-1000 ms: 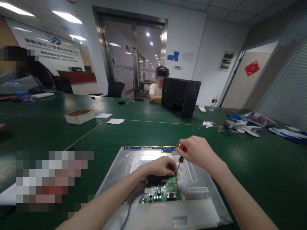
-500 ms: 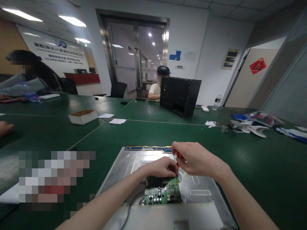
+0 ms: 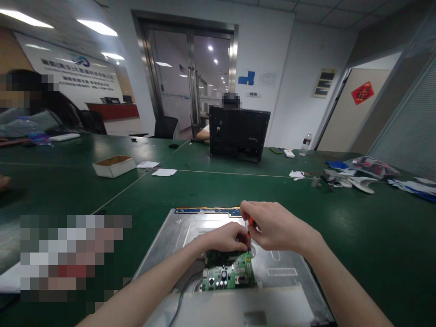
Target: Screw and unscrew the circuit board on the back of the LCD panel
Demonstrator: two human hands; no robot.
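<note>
My right hand (image 3: 274, 225) is closed around the red-orange handle of a screwdriver (image 3: 251, 222), held tilted with its tip down at the far right corner of a green circuit board (image 3: 228, 277). Beside that tip, the curled fingers of my left hand (image 3: 231, 237) are pressed together over the board's far edge; what they grip is hidden. The board sits on the silver metal back of a flat display panel (image 3: 282, 284), which lies on the table. A blue strip board (image 3: 207, 211) runs along the panel's far edge, and a grey cable (image 3: 182, 295) curves off to the left.
Across the green table (image 3: 190, 190), a person sits behind an upright black casing (image 3: 238, 134). An open cardboard box (image 3: 114, 167) and papers (image 3: 164, 172) lie left of centre. Loose parts and bags (image 3: 350, 179) lie at right, near a bottle (image 3: 305, 144). Another person is at far left.
The black casing across the table has turned to face me more squarely, hiding more of the person behind it. My hands stay at the same board corner; the view has shifted slightly.
</note>
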